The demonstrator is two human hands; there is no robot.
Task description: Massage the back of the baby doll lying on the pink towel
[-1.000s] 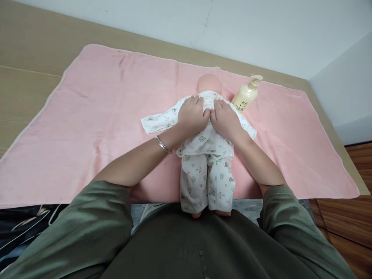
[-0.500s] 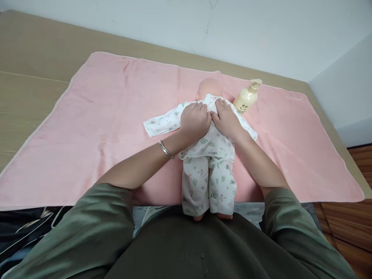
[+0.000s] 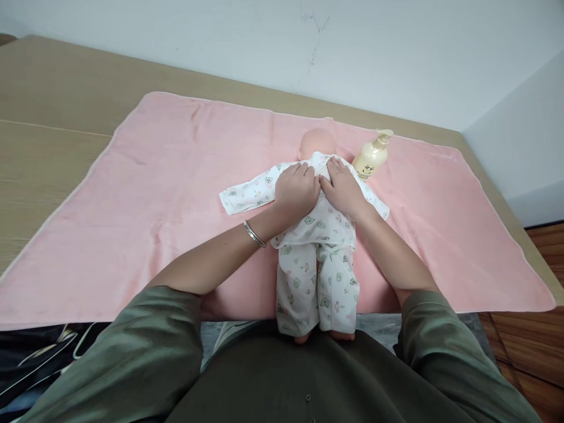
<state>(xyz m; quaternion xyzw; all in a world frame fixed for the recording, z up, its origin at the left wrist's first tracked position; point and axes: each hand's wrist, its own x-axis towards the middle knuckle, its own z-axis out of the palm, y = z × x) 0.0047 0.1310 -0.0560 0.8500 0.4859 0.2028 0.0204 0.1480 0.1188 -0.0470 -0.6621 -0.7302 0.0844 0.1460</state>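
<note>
Doll [image 3: 325,226]: one, in white printed top and trousers; lies lengthwise on the pink blanket [image 3: 198,182], right of its middle, head far, feet past the near edge.

Left hand [image 3: 296,191]: laid palm-down on the doll's upper torso, left side; forearm slanting in from near left; fingers bent at the knuckles, tips hidden, so whether they pinch cloth cannot be told.

Right hand [image 3: 344,188]: palm-down on the torso, right side; forearm slanting in from near right; fingers extended, together, pointing far; thumb towards the left thumb.

Bangle [image 3: 254,233]: silver, left wrist.

Bottle [image 3: 371,157]: pale yellow, pump-topped, beyond the right hand, beside the doll's shoulder.

Table [image 3: 66,79]: wooden, beneath the blanket.
</note>
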